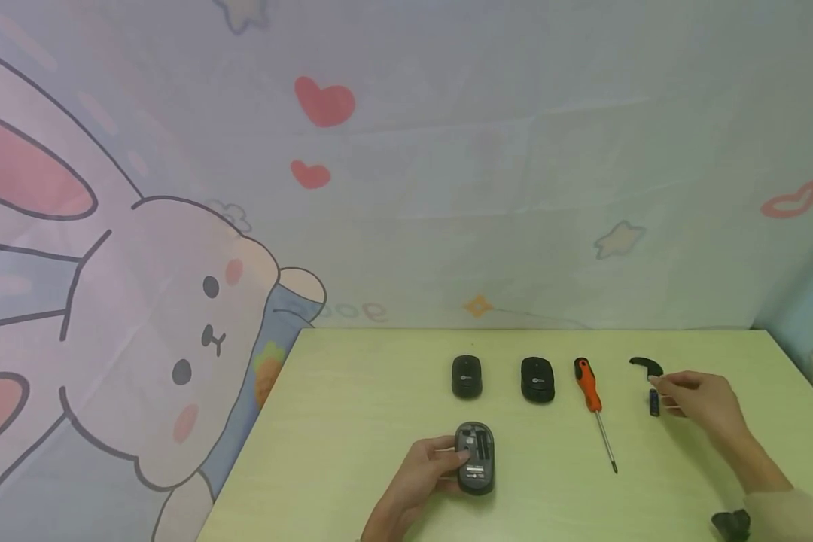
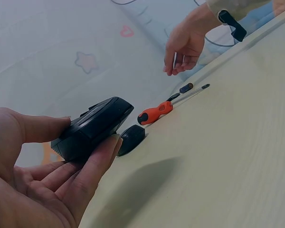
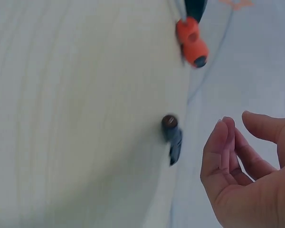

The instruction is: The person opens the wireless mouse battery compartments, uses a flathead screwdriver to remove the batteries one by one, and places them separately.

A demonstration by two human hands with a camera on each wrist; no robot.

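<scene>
My left hand [image 1: 423,474] holds a black computer mouse [image 1: 476,459], its underside turned up and an uncovered battery slot showing. In the left wrist view the thumb lies on one face of that mouse [image 2: 92,128] and the fingers support the other. Over at the right, my right hand [image 1: 701,403] hovers above the table beside a dark battery [image 1: 654,403] and a curved black piece [image 1: 647,366], possibly the mouse's cover. The right wrist view shows this hand [image 3: 249,175] with thumb and fingers apart, loosely bent, nothing between them; the battery [image 3: 169,122] lies below.
Two more black mice, one [image 1: 467,376] left and one [image 1: 538,379] right, lie toward the back of the pale table [image 1: 352,399]. A screwdriver [image 1: 588,385] with an orange and black handle lies right of them. Behind the table hangs a printed cloth [image 1: 447,226].
</scene>
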